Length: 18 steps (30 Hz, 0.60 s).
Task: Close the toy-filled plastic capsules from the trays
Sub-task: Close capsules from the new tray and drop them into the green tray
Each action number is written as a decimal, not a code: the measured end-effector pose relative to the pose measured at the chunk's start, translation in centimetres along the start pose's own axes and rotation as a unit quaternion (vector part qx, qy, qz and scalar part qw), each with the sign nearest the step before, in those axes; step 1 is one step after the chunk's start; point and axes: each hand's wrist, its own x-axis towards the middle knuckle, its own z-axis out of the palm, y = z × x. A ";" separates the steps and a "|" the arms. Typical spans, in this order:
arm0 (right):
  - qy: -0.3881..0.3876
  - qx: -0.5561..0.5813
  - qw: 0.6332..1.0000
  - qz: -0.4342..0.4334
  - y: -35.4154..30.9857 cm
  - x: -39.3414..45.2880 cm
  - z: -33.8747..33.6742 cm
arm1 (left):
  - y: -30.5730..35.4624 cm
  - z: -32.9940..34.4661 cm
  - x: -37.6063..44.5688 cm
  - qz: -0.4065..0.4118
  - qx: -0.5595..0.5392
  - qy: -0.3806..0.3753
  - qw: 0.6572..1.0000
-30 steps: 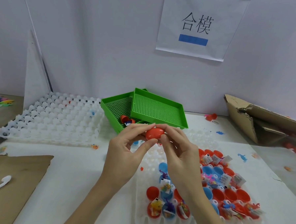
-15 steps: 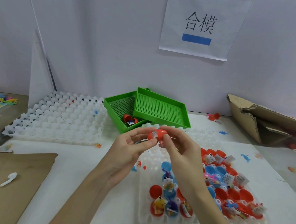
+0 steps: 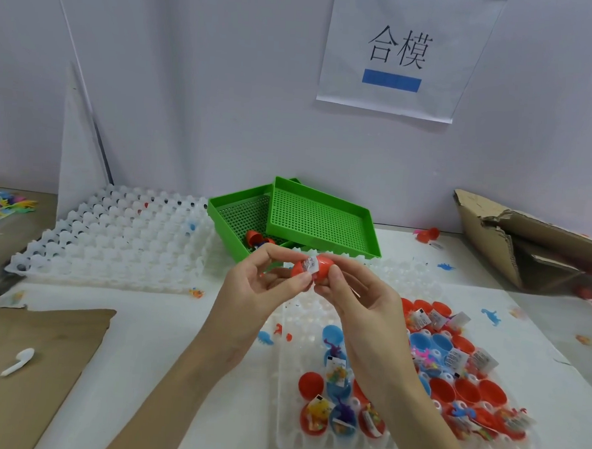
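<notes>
While both the left hand (image 3: pixel 267 284) and right hand (image 3: pixel 359 296) pinch the red capsule (image 3: pixel 311 268) (a paper tag pokes out at its seam), closing seems unfinished; next, tuck the tag in and press.

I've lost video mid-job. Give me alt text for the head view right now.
Both hands, left and right, pinch a red capsule above the table, a paper tag caught at its seam. Below sits a white tray of open red and blue capsule halves with toys; green trays stand behind.
</notes>
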 end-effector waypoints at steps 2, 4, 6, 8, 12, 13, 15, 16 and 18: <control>0.004 -0.009 1.000 -0.008 0.0 0.0 -0.1 | 0.0 0.2 -0.1 0.037 0.033 0.013 0.999; 0.007 -0.012 1.000 -0.007 0.0 0.0 -0.1 | -0.1 0.4 0.0 0.071 0.049 0.014 0.996; 0.007 -0.017 1.000 -0.006 0.0 0.0 -0.1 | -0.3 0.5 0.0 0.102 0.086 0.014 0.991; 0.004 -0.016 1.000 -0.007 -0.1 0.0 -0.1 | -0.5 0.5 0.0 0.126 0.133 0.010 0.983; 0.007 -0.010 1.000 -0.002 0.0 0.0 0.1 | -0.7 0.6 -0.2 0.171 0.197 0.000 0.965; 0.005 -0.012 1.000 -0.002 0.0 0.0 0.1 | -0.8 0.7 -0.2 0.181 0.210 0.000 0.961; 0.001 -0.014 1.000 -0.001 0.1 -0.1 0.2 | -0.9 0.7 -0.2 0.180 0.212 0.012 0.960; 0.001 -0.016 1.000 -0.002 0.2 -0.1 0.2 | -0.9 0.7 -0.2 0.173 0.205 0.018 0.963; 0.004 -0.029 1.000 -0.008 0.2 -0.1 0.1 | -0.8 0.7 -0.3 0.151 0.179 0.019 0.972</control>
